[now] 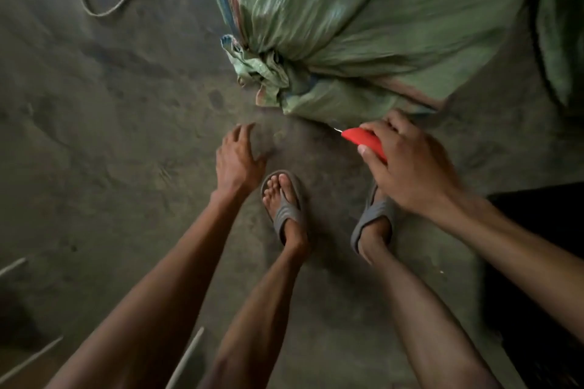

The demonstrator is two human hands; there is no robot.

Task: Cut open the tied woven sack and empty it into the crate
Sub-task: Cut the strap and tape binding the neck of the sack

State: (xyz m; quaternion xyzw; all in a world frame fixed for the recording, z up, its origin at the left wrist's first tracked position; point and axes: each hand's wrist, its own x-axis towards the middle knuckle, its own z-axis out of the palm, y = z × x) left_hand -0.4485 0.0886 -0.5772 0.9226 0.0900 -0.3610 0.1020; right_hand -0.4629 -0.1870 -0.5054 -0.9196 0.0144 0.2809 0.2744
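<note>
The green woven sack [363, 25] lies on the dusty floor [110, 136], in front of the person's feet. It is full and wrinkled, with faded red and blue stripes, and its neck is tied in a tight knot [268, 73] (the picture is a little blurred here). The right hand [407, 161] closes around a red cutter [363, 139], its small blade near the sack's lower edge. The left hand [237, 158] is open, fingers spread, holding nothing.
</note>
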